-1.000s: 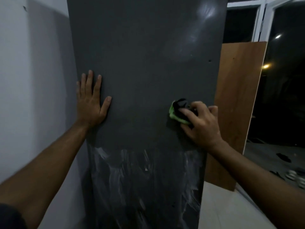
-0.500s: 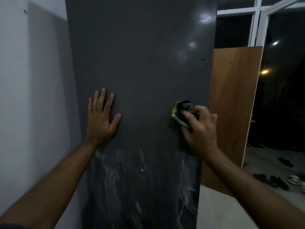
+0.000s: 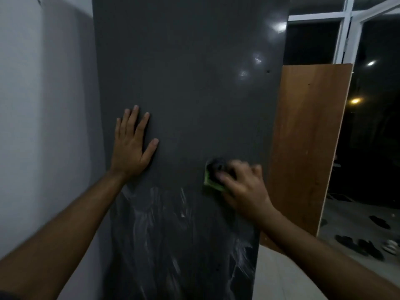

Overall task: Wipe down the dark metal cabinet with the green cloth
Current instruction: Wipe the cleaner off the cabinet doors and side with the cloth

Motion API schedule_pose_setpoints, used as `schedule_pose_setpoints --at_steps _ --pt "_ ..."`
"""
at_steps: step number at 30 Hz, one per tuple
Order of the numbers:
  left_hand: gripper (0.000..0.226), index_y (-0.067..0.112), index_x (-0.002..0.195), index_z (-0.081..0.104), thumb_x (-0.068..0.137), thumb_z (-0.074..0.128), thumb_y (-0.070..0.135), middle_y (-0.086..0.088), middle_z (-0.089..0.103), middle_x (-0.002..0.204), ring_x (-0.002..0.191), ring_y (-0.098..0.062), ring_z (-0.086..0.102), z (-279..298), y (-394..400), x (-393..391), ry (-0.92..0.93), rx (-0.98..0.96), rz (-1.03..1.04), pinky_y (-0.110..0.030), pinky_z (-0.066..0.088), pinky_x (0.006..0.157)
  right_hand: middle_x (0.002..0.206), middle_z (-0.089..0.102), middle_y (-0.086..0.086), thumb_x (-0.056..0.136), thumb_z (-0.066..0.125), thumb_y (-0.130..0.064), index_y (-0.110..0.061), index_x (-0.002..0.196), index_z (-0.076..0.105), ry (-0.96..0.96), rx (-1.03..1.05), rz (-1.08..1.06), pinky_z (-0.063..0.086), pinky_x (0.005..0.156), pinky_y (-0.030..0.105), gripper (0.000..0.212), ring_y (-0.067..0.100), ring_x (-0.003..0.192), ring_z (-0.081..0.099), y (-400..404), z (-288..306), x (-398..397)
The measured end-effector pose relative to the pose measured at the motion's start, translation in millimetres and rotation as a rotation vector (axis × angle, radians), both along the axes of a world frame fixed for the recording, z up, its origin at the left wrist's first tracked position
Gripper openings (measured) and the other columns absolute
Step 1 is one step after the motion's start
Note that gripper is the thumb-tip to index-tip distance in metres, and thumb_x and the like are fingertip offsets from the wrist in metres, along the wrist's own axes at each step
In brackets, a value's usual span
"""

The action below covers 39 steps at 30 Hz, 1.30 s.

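Since half a second earlier, the right hand [image 3: 244,189] had slid its green cloth [image 3: 211,180] down and toward the middle of the dark metal cabinet [image 3: 190,83], while the left hand [image 3: 132,146] had kept its place on the panel. That panel stood upright, its long axis running top to bottom and leaning slightly left toward the top, its broad face turned to the camera. The cloth was bunched into a wad pressed against the panel at mid height, right of centre; the right hand's fingers curled over it and gripped it, though motion blur smeared both fingers and cloth, and a dark patch on the wad could not be made out. The left hand lay flat on the panel near its left edge, fingers straight and spread, holding nothing. Whitish streaks [image 3: 151,224] covered the lower part of the panel, whose top and bottom ran out of view. A white wall [image 3: 43,105] stood to the left, a wooden board [image 3: 307,148] leaned just behind the cabinet's right edge, and beyond it were dark window panes [image 3: 378,105] and footwear [image 3: 357,243] on the floor
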<state>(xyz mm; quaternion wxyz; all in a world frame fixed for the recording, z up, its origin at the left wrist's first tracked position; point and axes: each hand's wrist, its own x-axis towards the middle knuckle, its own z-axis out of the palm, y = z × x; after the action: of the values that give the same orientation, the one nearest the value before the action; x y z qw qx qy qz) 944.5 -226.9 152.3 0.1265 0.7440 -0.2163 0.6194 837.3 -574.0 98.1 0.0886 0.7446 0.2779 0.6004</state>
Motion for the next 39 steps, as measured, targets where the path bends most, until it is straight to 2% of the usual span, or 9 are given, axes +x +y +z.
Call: schedule_pose_setpoints --at_steps 4,10,13,16,22,28,31,35,39 --pt "0.072 0.021 0.166 0.015 0.106 0.041 0.051 -0.006 0.004 0.175 0.161 -0.029 -0.001 2.5 -4.4 -5.1 0.036 -0.001 -0.003 -0.056 0.003 0.129 0.116 0.062 0.012 0.088 0.067 -0.046 -0.024 0.115 0.067 0.07 -0.276 0.03 0.036 0.078 0.039 0.035 0.027 0.091 0.059 -54.9 -29.1 -12.8" --pt "0.066 0.018 0.163 0.027 0.106 0.042 0.047 -0.008 0.016 0.173 0.159 -0.032 0.012 -23.0 -26.6 -19.0 0.064 -0.174 -0.022 -0.051 0.01 0.129 0.117 0.055 0.013 0.078 0.069 -0.033 -0.019 0.12 0.067 -0.026 0.27 -0.018 0.031 0.079 0.038 0.045 0.03 0.101 0.056 3.6 -9.8 3.3" --pt "0.062 0.016 0.158 0.039 0.104 0.047 0.044 -0.011 0.028 0.168 0.154 -0.034 0.026 -39.7 -26.3 -27.5 0.055 -0.177 -0.046 -0.053 0.023 0.124 0.115 0.062 0.014 0.075 0.077 -0.035 -0.021 0.116 0.071 0.068 -0.043 0.0 0.039 0.078 0.042 0.044 0.032 0.097 0.063 16.1 -68.2 0.5" --pt "0.061 0.016 0.156 0.043 0.102 0.049 0.044 -0.012 0.032 0.165 0.151 -0.033 0.03 -49.5 -16.3 -33.7 0.071 -0.111 -0.061 -0.051 0.027 0.123 0.117 0.064 0.011 0.08 0.065 -0.049 -0.025 0.114 0.071 0.073 -0.25 -0.015 0.039 0.079 0.04 0.042 0.028 0.095 0.064 -34.0 -86.6 -10.1" --pt "0.069 0.021 0.16 0.037 0.1 0.038 0.054 -0.009 0.025 0.169 0.155 -0.031 0.022 -63.2 -17.0 -39.7 0.187 -0.138 -0.102 -0.044 0.018 0.125 0.113 0.05 0.011 0.085 0.059 -0.039 -0.019 0.12 0.063 -0.114 0.317 0.022 0.042 0.082 0.044 0.041 0.025 0.097 0.051 -7.7 -33.3 0.7" --pt "0.053 0.019 0.162 0.034 0.113 0.034 0.039 -0.006 0.019 0.172 0.159 -0.024 0.015 -96.1 -6.6 -47.8 0.285 -0.094 -0.084 -0.036 0.006 0.128 0.113 0.057 0.01 0.082 0.059 -0.047 -0.022 0.117 0.068 -0.01 -0.133 -0.019 0.038 0.081 0.041 0.044 0.029 0.092 0.061 8.0 -149.7 4.1" --pt "0.053 0.02 0.164 0.028 0.114 0.032 0.036 -0.003 0.014 0.173 0.159 -0.019 0.01 -108.7 -2.1 -48.6 0.324 -0.054 -0.067 -0.03 0.001 0.125 0.111 0.055 0.009 0.084 0.052 -0.053 -0.021 0.114 0.066 -0.102 0.017 -0.014 0.034 0.082 0.037 0.046 0.027 0.087 0.059 -35.9 -137.4 -1.3" --pt "0.056 0.019 0.165 0.022 0.113 0.033 0.035 -0.003 0.009 0.174 0.16 -0.019 0.006 -117.9 -9.7 -45.1 0.317 -0.097 -0.052 -0.033 0.001 0.128 0.116 0.049 0.011 0.089 0.063 -0.039 -0.018 0.123 0.062 -0.173 0.341 -0.03 0.04 0.087 0.042 0.04 0.027 0.096 0.053 -8.6 -92.2 5.0" --pt "0.054 0.014 0.165 0.021 0.114 0.033 0.03 -0.006 0.008 0.174 0.161 -0.02 0.006 -126.1 -17.5 -42.5 0.288 -0.126 -0.054 -0.033 0.001 0.129 0.117 0.05 0.009 0.088 0.059 -0.039 -0.02 0.125 0.063 -0.067 0.136 -0.017 0.039 0.089 0.044 0.042 0.026 0.1 0.055 30.2 -132.5 12.5"
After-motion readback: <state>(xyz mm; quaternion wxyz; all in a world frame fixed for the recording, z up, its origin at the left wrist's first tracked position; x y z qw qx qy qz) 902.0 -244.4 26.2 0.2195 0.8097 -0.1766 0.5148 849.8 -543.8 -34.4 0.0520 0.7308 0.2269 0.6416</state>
